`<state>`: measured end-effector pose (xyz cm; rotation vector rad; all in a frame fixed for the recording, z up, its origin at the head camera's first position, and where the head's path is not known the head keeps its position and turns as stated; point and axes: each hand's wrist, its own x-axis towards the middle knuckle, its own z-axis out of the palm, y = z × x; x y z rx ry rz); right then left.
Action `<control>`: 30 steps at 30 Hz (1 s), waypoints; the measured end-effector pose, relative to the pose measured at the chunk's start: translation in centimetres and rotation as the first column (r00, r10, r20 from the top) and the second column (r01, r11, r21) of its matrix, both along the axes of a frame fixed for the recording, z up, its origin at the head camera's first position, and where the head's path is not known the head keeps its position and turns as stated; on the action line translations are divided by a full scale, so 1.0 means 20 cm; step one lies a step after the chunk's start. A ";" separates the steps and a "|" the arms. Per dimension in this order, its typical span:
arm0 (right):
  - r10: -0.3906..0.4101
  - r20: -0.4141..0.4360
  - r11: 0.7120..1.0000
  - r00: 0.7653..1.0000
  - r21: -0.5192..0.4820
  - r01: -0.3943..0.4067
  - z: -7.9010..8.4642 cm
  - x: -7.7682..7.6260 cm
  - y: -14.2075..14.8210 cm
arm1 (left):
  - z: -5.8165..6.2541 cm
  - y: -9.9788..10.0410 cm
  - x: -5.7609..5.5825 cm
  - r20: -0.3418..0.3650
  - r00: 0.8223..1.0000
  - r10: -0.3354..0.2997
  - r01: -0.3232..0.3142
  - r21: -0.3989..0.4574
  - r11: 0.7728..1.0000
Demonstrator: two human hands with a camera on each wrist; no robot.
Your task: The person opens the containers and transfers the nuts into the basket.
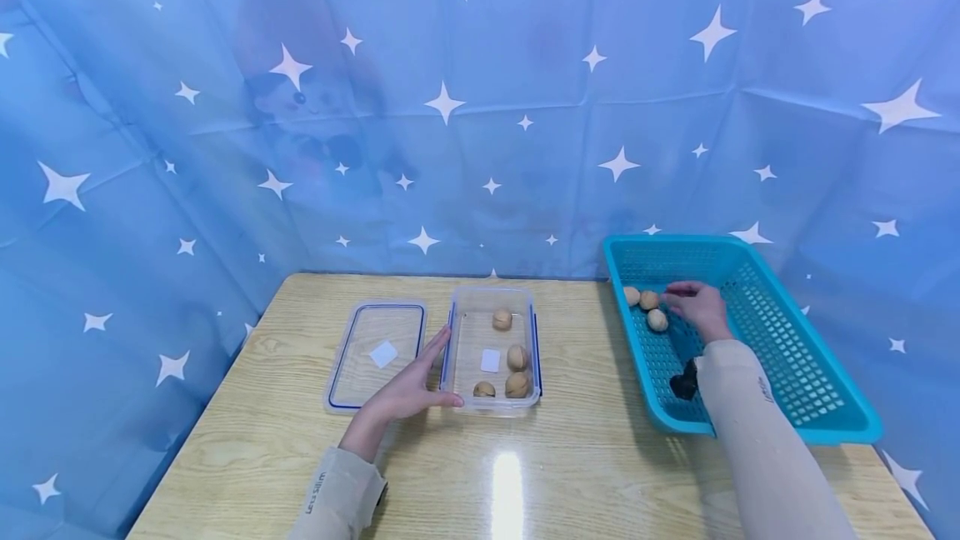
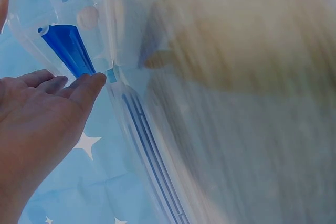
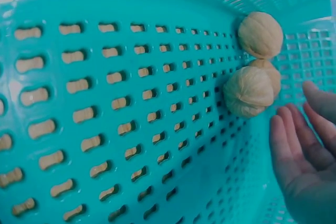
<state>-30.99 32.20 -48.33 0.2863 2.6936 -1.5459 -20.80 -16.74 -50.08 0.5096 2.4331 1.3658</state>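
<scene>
Walnuts (image 1: pixel 649 302) just beside right grip (image 1: pixel 701 308)

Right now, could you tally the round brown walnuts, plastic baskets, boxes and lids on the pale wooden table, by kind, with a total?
Round brown walnuts: 7 (4 in the box, 3 in the basket)
Teal perforated plastic basket: 1
Clear rectangular plastic box: 1
Clear rectangular plastic lid with a blue seal: 1
Total: 10
</scene>
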 end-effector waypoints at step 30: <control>0.062 -0.203 0.956 0.977 -0.270 -0.116 0.38 0.05 -0.25 | 0.00 0.00 0.00 0.002 1.000 -0.010 0.010 -0.007 1.000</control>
